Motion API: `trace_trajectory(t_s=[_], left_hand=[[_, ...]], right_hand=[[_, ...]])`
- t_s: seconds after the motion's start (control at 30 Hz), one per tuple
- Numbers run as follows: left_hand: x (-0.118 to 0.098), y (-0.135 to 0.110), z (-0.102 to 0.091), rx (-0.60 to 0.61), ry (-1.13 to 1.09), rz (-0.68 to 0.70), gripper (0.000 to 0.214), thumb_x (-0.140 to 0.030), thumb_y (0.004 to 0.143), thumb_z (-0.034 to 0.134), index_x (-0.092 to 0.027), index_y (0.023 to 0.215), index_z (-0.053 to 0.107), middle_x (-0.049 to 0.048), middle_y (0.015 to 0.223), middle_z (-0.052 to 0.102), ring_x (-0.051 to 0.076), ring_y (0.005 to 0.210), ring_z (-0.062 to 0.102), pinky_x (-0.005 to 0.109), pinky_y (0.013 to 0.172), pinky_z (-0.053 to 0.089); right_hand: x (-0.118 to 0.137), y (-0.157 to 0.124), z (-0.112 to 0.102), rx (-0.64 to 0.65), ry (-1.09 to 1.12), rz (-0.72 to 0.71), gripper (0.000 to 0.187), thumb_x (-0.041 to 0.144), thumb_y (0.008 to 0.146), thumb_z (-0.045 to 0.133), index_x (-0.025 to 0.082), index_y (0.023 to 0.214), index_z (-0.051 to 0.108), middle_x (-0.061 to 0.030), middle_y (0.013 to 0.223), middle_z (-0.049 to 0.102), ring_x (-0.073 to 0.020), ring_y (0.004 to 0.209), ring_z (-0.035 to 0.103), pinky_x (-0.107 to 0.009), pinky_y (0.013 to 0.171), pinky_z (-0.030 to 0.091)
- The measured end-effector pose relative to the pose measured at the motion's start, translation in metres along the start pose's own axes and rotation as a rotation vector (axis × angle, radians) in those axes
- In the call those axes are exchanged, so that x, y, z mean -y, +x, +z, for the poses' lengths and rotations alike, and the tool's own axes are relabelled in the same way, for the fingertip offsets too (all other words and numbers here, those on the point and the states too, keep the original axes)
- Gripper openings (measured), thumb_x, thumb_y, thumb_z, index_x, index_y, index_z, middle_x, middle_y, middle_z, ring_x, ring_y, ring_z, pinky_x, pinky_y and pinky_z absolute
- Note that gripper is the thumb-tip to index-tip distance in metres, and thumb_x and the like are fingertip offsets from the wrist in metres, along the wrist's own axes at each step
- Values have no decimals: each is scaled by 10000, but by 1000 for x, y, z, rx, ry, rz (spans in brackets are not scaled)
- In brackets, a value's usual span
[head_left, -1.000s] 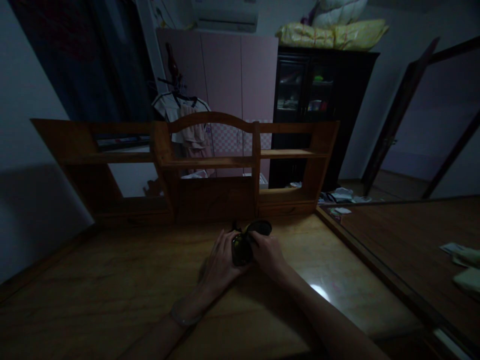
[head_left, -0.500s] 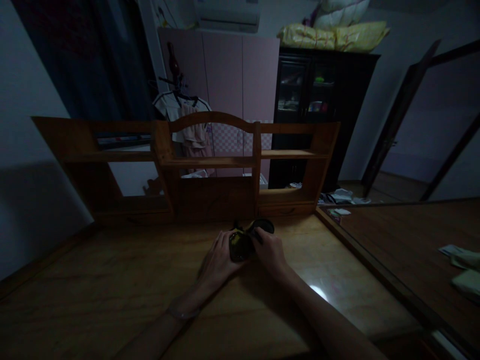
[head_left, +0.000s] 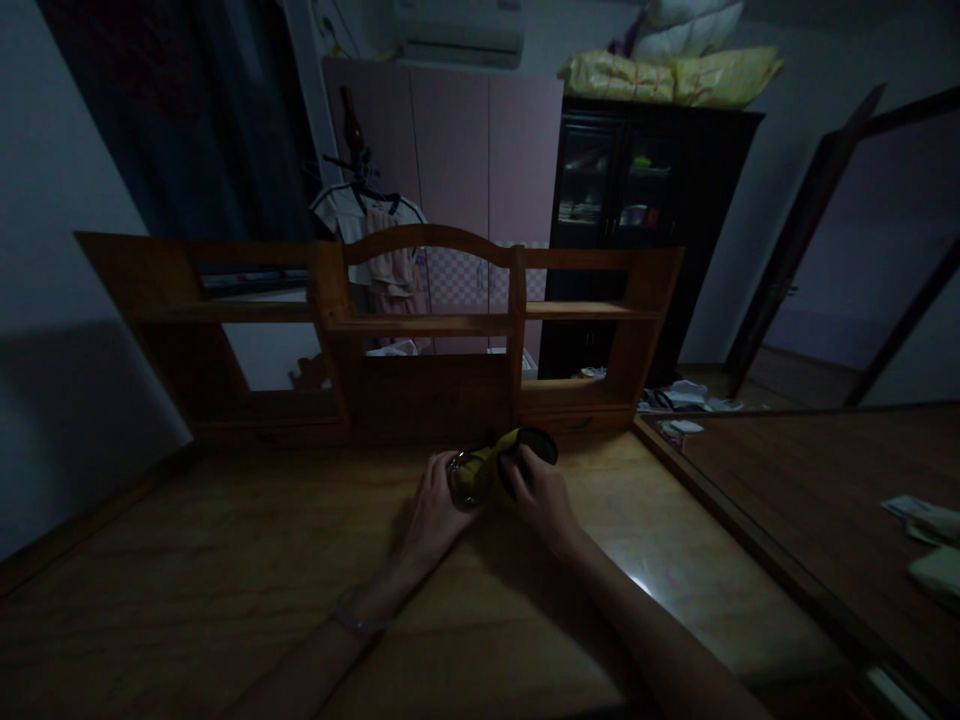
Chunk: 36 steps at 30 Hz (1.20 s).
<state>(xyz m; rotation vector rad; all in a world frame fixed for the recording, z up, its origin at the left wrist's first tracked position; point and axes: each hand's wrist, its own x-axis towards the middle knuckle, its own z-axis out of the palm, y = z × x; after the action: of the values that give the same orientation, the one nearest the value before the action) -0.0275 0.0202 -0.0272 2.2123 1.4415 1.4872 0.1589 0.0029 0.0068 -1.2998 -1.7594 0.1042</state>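
Observation:
Over the wooden tabletop [head_left: 315, 560], near the foot of the shelf unit, my left hand [head_left: 436, 508] is wrapped round a glossy, see-through rounded piece [head_left: 469, 480] with yellow-green showing in it. To its right, my right hand [head_left: 546, 500] has its fingers closed on a black oval piece with a yellow edge [head_left: 541, 443]. The two pieces lie close together. It is too dark to tell their kind or whether they are joined. A thin bracelet [head_left: 360, 622] circles my left wrist.
A wooden shelf unit [head_left: 517, 320] stands along the table's far edge. A raised wooden rim [head_left: 720, 510] borders the right side, with pale cloth [head_left: 937, 570] beyond. Behind are a pink wardrobe [head_left: 450, 150] and a black cabinet [head_left: 697, 200].
The black oval piece has tipped up and shifted slightly right with my right hand, showing more yellow. The see-through piece has turned in my left hand and moved slightly left and up.

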Motion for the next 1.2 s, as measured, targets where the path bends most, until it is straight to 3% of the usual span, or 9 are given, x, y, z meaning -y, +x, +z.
trace_trajectory(t_s=[0.17, 0.3, 0.47, 0.83, 1.07, 1.2], left_hand=[[-11, -4, -5, 51, 25, 115, 763, -378, 647, 783, -204, 1274, 386, 107, 1294, 463, 313, 1299, 374, 522, 1094, 320], [-15, -5, -9, 62, 35, 146, 754, -338, 661, 776, -209, 1288, 377, 100, 1295, 472, 306, 1307, 371, 537, 1110, 299], [-16, -5, -10, 49, 24, 173, 732, -356, 689, 755, -196, 1290, 370, 115, 1297, 466, 302, 1304, 376, 542, 1109, 307], [-22, -4, -13, 111, 86, 322, 724, -413, 729, 711, -180, 1307, 343, 121, 1290, 490, 281, 1258, 435, 559, 1136, 258], [-21, -7, -12, 147, 155, 472, 719, -309, 740, 681, -142, 1332, 308, 144, 1261, 504, 286, 1244, 455, 571, 1131, 267], [-20, -7, -12, 180, 178, 502, 707, -329, 756, 660, -133, 1334, 305, 152, 1256, 503, 291, 1246, 448, 577, 1133, 257]], right_hand=[[4, -4, -1, 128, 63, -40, 359, 248, 931, 424, 189, 1276, 502, -95, 1148, 659, -207, 1029, 620, -285, 869, 450], [4, -6, -3, 168, 72, -38, 404, 239, 929, 415, 168, 1323, 468, -109, 1243, 612, -214, 1133, 570, -325, 964, 419], [4, -5, 0, 165, 46, -72, 408, 350, 938, 442, 162, 1298, 485, -124, 1214, 625, -238, 1093, 596, -356, 939, 445], [-1, -5, 7, 258, 52, -159, 417, 230, 909, 447, 166, 1321, 435, -122, 1202, 628, -233, 1078, 605, -343, 917, 456], [-8, -8, 12, 332, 145, -83, 430, 140, 847, 467, 172, 1275, 434, -102, 1077, 648, -218, 980, 617, -324, 851, 467], [-12, -8, 15, 339, 192, -139, 406, 94, 830, 459, 170, 1229, 450, -99, 1045, 643, -208, 961, 611, -302, 823, 462]])
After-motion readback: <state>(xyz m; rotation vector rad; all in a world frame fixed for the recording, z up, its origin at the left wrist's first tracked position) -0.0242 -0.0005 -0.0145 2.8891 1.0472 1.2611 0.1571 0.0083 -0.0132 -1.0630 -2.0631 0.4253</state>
